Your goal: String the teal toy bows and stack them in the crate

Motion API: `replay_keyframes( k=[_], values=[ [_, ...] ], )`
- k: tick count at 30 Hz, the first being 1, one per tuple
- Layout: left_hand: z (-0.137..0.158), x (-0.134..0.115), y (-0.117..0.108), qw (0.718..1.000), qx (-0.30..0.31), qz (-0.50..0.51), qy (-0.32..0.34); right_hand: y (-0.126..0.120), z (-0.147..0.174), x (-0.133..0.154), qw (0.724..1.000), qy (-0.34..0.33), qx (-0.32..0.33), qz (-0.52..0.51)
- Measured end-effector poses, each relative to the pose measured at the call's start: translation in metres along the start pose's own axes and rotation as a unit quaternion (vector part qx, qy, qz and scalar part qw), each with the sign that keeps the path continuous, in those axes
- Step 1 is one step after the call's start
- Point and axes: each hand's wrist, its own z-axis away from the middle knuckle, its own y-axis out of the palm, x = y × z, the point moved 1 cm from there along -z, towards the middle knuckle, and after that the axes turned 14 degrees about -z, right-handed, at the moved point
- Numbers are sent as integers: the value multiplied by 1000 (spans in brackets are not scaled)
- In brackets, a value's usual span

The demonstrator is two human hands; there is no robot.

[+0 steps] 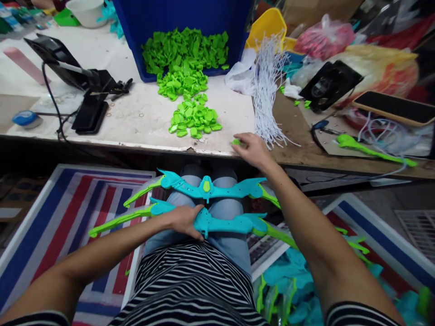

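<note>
Left hand (186, 220) holds nearer teal-and-lime plastic bow (226, 225) across lap; matching teal-and-lime bow (226, 191) just beyond. Right hand (253, 151) pinches small lime-green plastic piece (235, 141) at white-topped counter (234, 113) edge, near white string bundle (267, 90).

The tabletop (136, 127) (chipped in front) carries a blue bin (183, 16) and green pieces (193, 118) at twelve o'clock, white strings (267, 86) at one.
</note>
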Motion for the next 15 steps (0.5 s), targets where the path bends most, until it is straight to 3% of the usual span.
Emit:
replay_keyframes(
  k=[4,8,11,15],
  values=[
    [-8,13,-18,980,57,176,72,3,7,-8,995,-62,71,12],
    [-24,25,-29,977,19,208,38,2,12,-5,996,-64,64,22],
    [-33,30,-25,974,-8,223,39,0,34,21,997,-61,34,17],
    [-37,36,-16,961,7,272,57,14,106,81,993,-106,17,-42]
  ],
)
